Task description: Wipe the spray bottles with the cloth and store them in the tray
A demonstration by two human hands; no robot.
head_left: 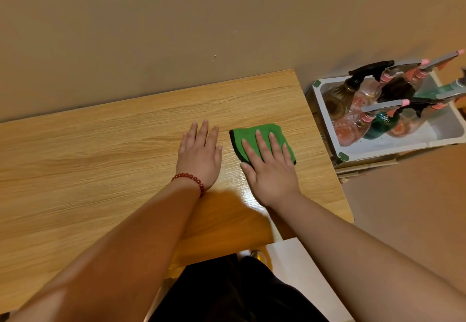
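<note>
**Looks pretty much done?**

Left hand (199, 155) lies flat on the bench (100, 158), fingers straight, gripping nothing. Right hand (269, 170) is flat too, its fingers (274, 145) resting on the folded green cloth (264, 128). Beyond them to the right, the spray bottles (378, 120) stand in the tray (393, 142). I'd guess nothing's left to wipe.

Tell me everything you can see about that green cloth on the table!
The green cloth looks soft and fuzzy, with a dark edge along its left side. It seems folded into a small squarish pad and lies flat near the right end of the wooden table. The right hand rests on it with straight, spread fingers, covering its near part. The left hand lies beside it, not touching.
</note>
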